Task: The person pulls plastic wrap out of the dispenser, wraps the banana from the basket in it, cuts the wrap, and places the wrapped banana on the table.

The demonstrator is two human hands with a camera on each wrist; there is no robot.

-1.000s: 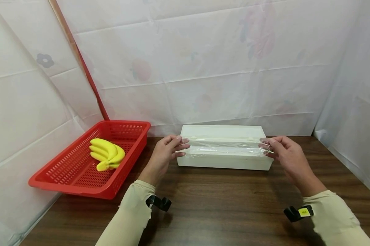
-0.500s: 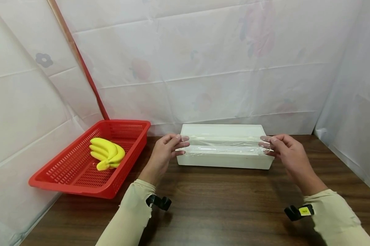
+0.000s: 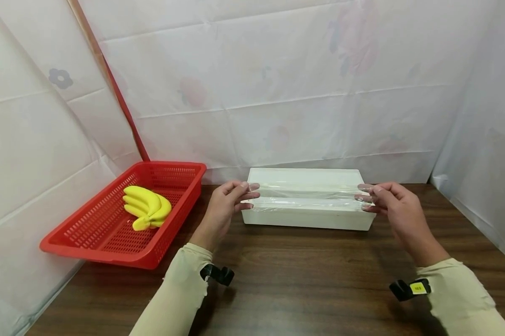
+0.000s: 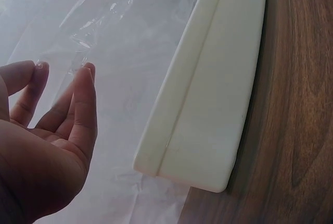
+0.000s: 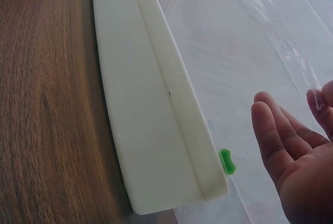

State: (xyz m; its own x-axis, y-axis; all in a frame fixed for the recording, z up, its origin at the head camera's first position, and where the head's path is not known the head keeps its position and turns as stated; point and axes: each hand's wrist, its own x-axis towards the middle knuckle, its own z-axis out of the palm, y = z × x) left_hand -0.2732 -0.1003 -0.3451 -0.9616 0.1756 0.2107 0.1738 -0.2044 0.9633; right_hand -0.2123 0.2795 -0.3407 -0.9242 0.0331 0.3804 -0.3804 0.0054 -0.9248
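Observation:
A strip of clear plastic wrap (image 3: 307, 198) spans the gap between my two hands, in front of a long white plastic-wrap dispenser box (image 3: 307, 219). Between thumb and forefinger, my left hand (image 3: 222, 207) pinches the wrap's left end; its other fingers stay spread and fairly straight. The wrap's right end is pinched the same way by my right hand (image 3: 397, 210). Both wrist views show the dispenser's side a little apart from the fingers. A small green piece (image 5: 227, 161) sticks out from the dispenser's edge in the right wrist view.
At the left, a red perforated basket (image 3: 99, 255) holds a bunch of yellow bananas (image 3: 147, 207). Brown wood-grain table (image 3: 302, 280) lies under everything. Pale printed sheets (image 3: 286, 84) hang behind the dispenser and along both sides.
Both hands keep their pinch on the wrap and hold nearly still. The head view shifts only slightly.

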